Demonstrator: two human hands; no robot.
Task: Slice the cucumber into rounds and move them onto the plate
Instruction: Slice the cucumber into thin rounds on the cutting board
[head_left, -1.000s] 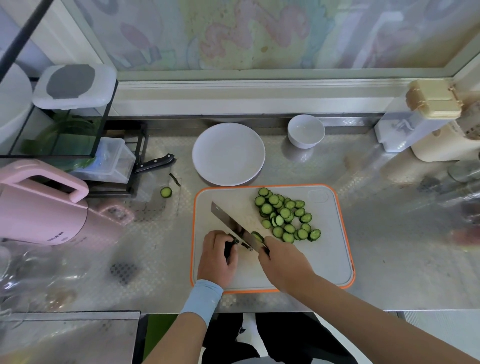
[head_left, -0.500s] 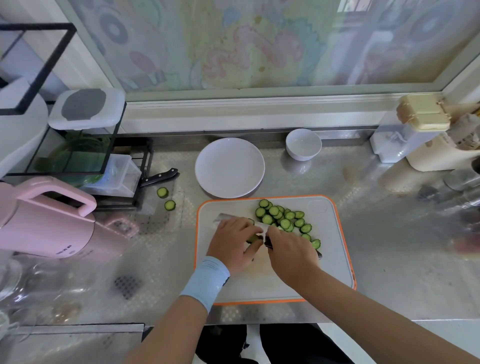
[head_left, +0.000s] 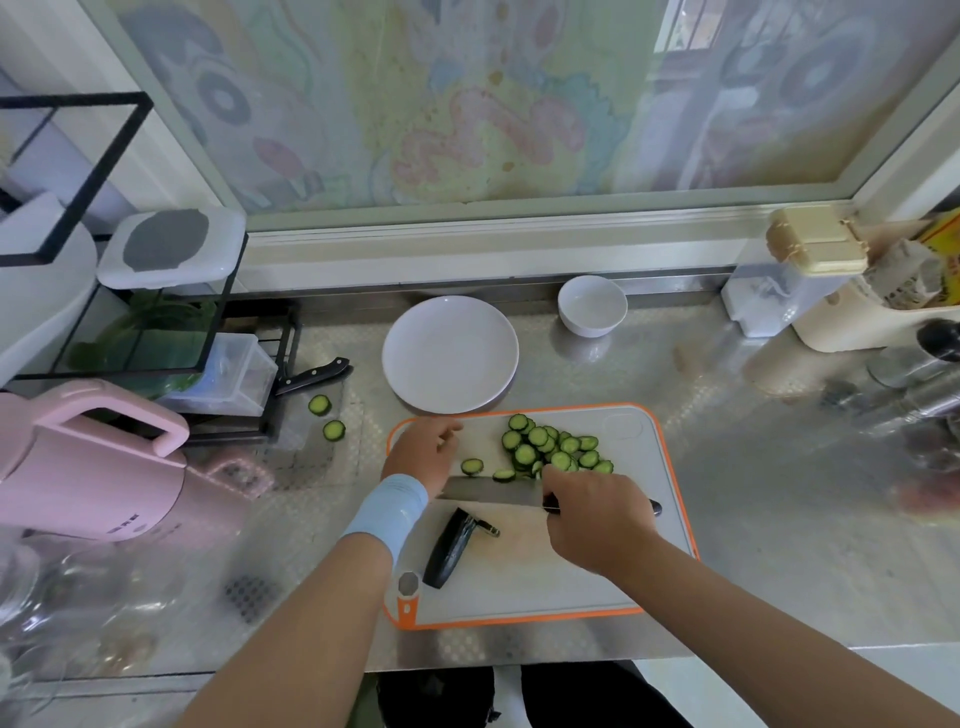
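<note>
The right hand (head_left: 597, 514) grips the knife (head_left: 488, 491) flat behind the rounds (head_left: 550, 449), seemingly to scoop them, left hand (head_left: 423, 449) open, empty.

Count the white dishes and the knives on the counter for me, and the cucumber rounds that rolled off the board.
White plate: 1
White bowl: 1
Knives: 2, the cleaver in the right hand and the black-handled knife by the rack
Cucumber rounds off the board: 2
Total: 6
</note>
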